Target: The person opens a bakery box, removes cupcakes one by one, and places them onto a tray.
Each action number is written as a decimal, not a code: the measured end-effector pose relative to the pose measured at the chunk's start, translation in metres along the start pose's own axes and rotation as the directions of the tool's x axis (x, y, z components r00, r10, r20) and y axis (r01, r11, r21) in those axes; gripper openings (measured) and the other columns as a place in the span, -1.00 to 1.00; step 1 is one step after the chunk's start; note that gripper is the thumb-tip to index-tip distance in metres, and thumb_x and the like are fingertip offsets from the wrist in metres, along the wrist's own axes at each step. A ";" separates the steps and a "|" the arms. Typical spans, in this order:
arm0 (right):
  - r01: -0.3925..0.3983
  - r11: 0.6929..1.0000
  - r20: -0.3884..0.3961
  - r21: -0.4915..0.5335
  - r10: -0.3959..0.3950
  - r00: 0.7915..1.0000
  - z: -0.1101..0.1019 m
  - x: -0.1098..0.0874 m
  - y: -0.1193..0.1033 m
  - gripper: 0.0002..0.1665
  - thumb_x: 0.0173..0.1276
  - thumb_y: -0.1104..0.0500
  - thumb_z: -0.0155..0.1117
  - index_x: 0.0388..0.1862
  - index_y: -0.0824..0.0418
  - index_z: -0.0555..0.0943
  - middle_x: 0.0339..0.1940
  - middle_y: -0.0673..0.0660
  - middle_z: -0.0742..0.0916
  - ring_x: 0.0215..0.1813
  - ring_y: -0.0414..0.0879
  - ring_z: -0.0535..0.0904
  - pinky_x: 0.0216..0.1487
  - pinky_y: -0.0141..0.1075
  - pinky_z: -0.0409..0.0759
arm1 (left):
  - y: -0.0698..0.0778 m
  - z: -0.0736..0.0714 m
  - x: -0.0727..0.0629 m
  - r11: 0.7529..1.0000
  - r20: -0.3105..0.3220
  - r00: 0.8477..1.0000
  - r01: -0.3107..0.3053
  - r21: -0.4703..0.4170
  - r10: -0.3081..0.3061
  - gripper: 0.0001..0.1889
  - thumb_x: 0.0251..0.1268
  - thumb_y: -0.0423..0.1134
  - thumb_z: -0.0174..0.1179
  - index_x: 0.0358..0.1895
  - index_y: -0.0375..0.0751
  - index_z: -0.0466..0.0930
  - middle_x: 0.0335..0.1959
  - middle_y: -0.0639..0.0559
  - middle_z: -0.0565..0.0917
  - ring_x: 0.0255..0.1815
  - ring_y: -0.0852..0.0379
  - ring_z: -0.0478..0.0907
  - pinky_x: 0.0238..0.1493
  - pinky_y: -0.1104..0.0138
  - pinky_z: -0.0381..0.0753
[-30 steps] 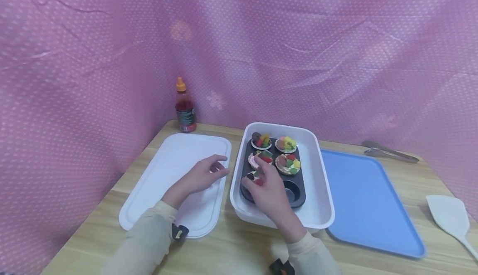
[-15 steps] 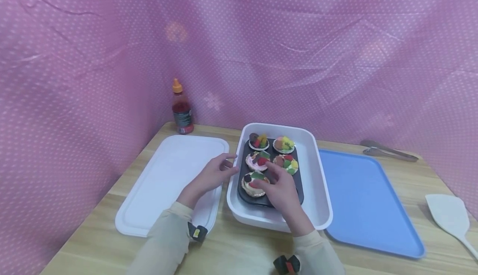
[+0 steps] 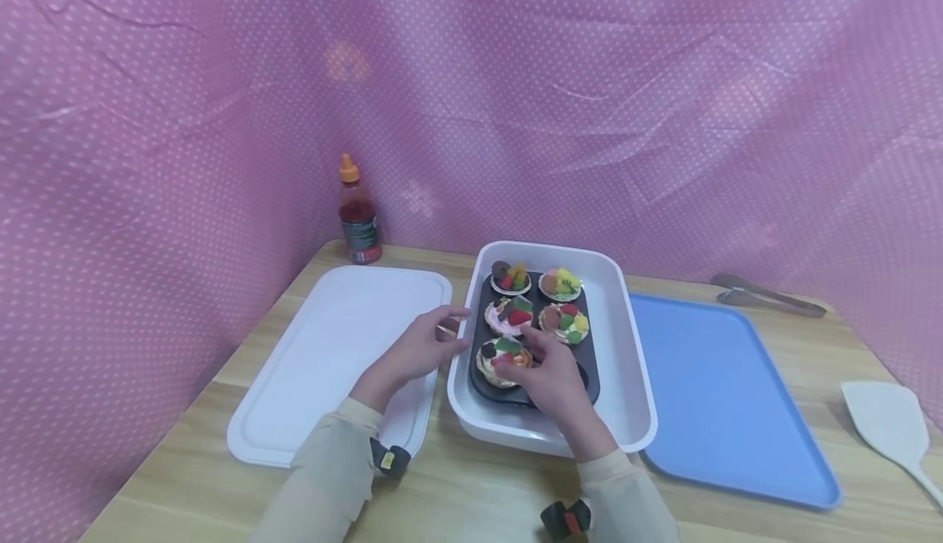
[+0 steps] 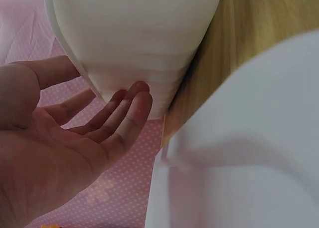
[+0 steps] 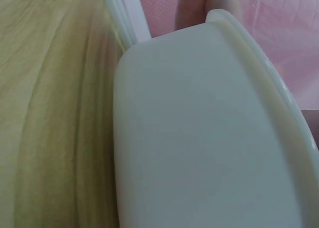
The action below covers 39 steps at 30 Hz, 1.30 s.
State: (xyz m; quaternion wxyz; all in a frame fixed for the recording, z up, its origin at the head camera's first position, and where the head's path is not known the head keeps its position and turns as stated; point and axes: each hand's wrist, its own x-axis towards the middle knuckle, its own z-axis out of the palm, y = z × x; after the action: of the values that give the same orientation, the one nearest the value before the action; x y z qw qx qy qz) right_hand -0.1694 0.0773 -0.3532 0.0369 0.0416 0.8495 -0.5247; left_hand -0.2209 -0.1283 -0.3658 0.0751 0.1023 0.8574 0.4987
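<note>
A dark muffin tin point(image 3: 482, 391) lies inside a white bin point(image 3: 460, 412), with fruit-topped tarts in its cups. My right hand point(image 3: 556, 383) hovers over its near end, thumb and fingers spread apart. The thumb tip overlaps the near-left tart point(image 3: 492, 373); contact is unclear. Beyond the fingertips are a pink-creamed tart point(image 3: 499, 323) and a colourful fruit tart point(image 3: 566, 326). My left hand point(image 3: 420, 346) is at the bin's left side. In the left wrist view, loosely bent fingers point(image 4: 132, 120) lie against or very near its outer wall point(image 4: 129, 38).
A white tray point(image 3: 309, 363) lies on the left and a blue tray point(image 3: 725, 404) on the right. A sauce bottle point(image 3: 359, 219) stands at the back left. Tongs point(image 3: 769, 296) and a white spatula point(image 3: 887, 424) lie far right. A pink curtain hangs behind.
My right hand has drawn back to the right across the near-left tart, uncovering more of it. My left hand has come closer to the bin's left wall. The last half second shows little motion.
</note>
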 end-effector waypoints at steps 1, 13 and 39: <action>-0.002 1.000 0.004 -0.003 0.002 1.000 0.001 0.001 0.000 -0.12 0.21 0.07 0.54 0.49 0.14 0.40 0.41 0.30 0.55 0.44 0.25 0.45 0.40 0.16 0.46 | 0.000 0.000 0.000 1.000 0.002 1.000 0.004 -0.005 -0.004 -0.47 0.36 -0.29 0.26 0.39 -0.12 0.45 0.13 -0.21 0.63 0.07 -0.07 0.65 0.00 0.16 0.71; 0.040 0.994 -0.002 -0.101 -0.040 0.999 0.006 0.003 0.001 -0.04 0.13 0.07 0.61 0.49 0.19 0.40 0.42 0.26 0.55 0.41 0.24 0.47 0.43 0.17 0.41 | -0.003 -0.003 0.003 0.999 0.011 0.999 0.033 -0.041 -0.032 -0.47 0.36 -0.30 0.26 0.39 -0.08 0.46 0.16 -0.20 0.61 0.07 -0.05 0.63 -0.04 0.21 0.71; 0.037 0.969 -0.022 -0.243 -0.043 0.999 0.011 0.003 0.003 -0.12 0.17 0.01 0.57 0.46 0.14 0.45 0.42 0.28 0.53 0.44 0.21 0.44 0.43 0.22 0.38 | -0.007 0.001 0.001 0.993 0.041 0.999 0.015 -0.120 -0.010 -0.48 0.37 -0.36 0.23 0.39 -0.18 0.44 0.17 -0.23 0.59 0.01 -0.01 0.66 -0.08 0.23 0.75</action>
State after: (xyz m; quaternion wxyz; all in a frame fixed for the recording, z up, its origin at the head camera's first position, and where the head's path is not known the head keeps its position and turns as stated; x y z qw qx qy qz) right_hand -0.1715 0.0685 -0.3608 0.0194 0.0268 0.9082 -0.4172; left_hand -0.2227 -0.1311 -0.3724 0.1017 0.1022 0.8247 0.5469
